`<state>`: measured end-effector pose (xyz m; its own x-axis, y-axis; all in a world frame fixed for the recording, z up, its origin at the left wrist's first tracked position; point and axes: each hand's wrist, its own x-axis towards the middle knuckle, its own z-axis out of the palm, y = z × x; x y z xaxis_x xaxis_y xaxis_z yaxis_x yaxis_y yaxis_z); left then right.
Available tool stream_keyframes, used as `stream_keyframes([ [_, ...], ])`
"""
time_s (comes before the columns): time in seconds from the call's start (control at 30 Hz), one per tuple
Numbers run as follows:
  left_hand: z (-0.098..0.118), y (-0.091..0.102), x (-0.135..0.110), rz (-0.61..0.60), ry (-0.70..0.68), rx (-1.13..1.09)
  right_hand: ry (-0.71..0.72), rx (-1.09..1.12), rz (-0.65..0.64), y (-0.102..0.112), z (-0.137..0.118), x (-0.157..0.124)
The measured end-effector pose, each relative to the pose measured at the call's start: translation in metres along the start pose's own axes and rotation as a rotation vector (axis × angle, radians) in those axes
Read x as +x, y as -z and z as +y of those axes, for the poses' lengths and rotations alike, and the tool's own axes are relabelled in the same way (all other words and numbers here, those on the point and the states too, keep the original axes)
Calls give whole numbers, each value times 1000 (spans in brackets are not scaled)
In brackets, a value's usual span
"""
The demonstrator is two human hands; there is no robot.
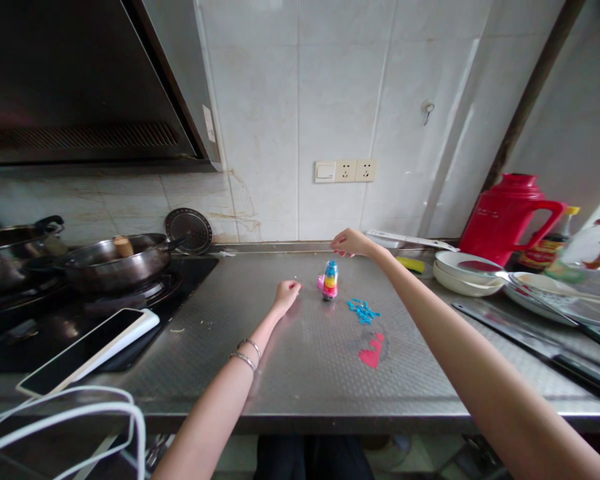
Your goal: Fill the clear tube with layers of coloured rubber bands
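A small clear bottle (pixel 331 281) filled with blue, yellow and pink layers stands upright on the steel counter. Just above its mouth hovers my right hand (pixel 349 243), its fingers bent downward and drawn together; whatever they hold is too small to make out. My left hand (pixel 287 293) rests on the counter left of the bottle, apart from it, with fingers curled closed and their inside hidden. Beside the bottle's left side is a pink object (pixel 321 282), partly hidden. To the right lies a loose pile of small blue pieces (pixel 364 311). Nearer me is a flat red cutout (pixel 372 352) with a jagged edge.
On the left are a stove with pans (pixel 117 263) and a phone-like device (pixel 87 350) with a white cable (pixel 135 420). Bowls (pixel 463 283), a long knife (pixel 525 340) and a red thermos (pixel 505 217) stand or lie on the right.
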<state>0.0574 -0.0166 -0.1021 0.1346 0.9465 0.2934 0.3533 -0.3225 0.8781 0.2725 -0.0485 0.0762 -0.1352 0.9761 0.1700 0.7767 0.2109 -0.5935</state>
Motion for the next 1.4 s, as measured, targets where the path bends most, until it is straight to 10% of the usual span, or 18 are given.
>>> stream_keyframes([
  [0.47,31,-6,-23,-103,-351,375,-186,259,405,-84,137,-75],
  [0.8,76,-48,-72,-479,-698,657,-163,179,442,-82,152,-82],
  [1.4,96,-92,-45,-575,-562,810,-165,74,397,-83,155,-80],
])
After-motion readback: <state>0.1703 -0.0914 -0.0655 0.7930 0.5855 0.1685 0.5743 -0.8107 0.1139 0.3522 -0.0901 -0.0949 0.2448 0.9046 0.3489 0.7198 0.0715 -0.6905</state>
